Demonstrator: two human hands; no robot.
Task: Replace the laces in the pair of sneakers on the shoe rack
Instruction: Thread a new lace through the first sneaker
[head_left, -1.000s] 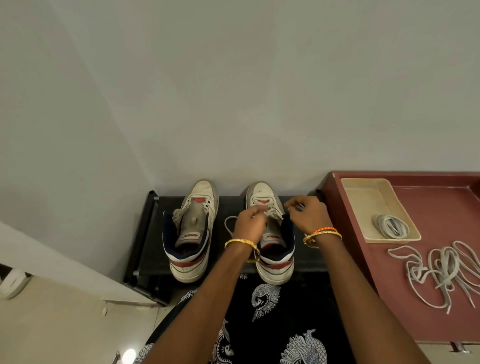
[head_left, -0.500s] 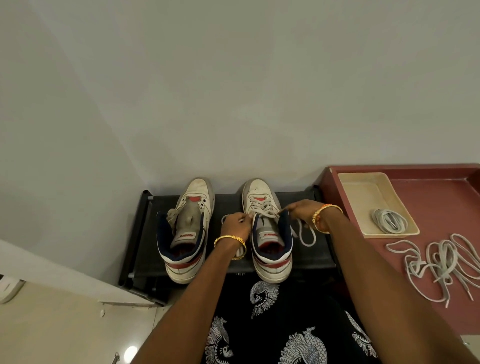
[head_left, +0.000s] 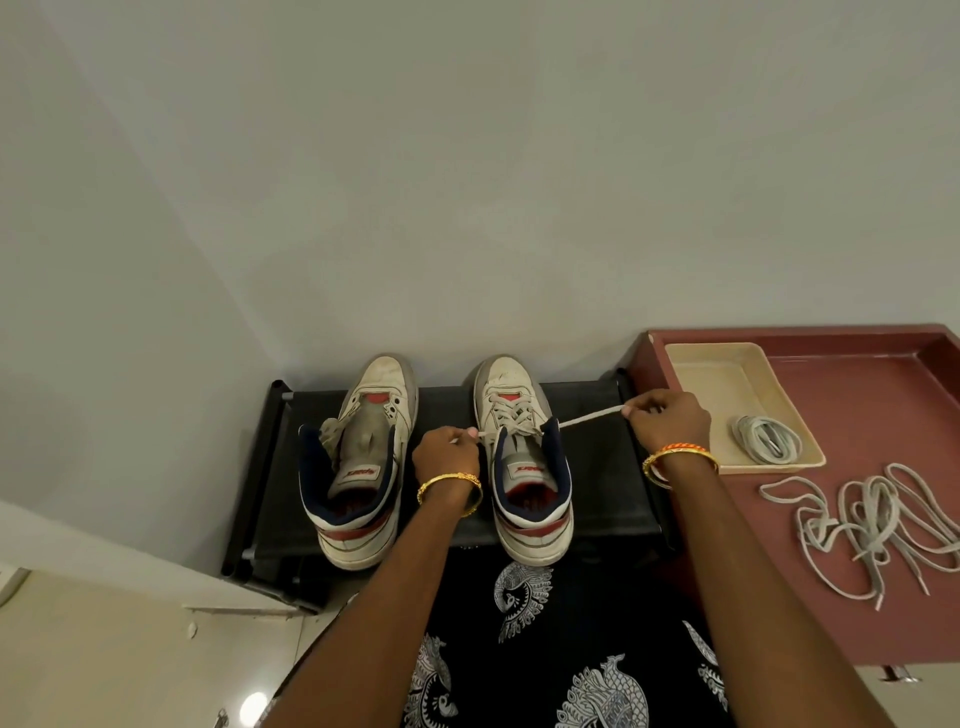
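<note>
From the head view, my left hand pinches the short end of the lace just left of the right sneaker, and my right hand pinches the other end, drawn out taut to the right over the shoe rack. Both hands are closed on that one lace, pulling opposite ways across the upper eyelets.

What could go wrong, as I judge it: the two ends look uneven, the right run long and the left one barely showing past my fingers. If I keep hauling right, the left tip may slip back through its eyelet. Pulling too hard sideways could also drag the shoe along the rack or tip it off the near edge, where its heel already overhangs.

The right sneaker stands upright on the rack, its long axis running near to far, toe pointing away toward the wall, heel toward me. The left sneaker sits parallel just beside it, pointing the same way, tongue loose and with no lace that I can see, so it is work still ahead.

On the red tabletop to the right, a coiled lace waits in the cream tray, and a loose tangle of laces lies nearer, well apart from the shoes.
</note>
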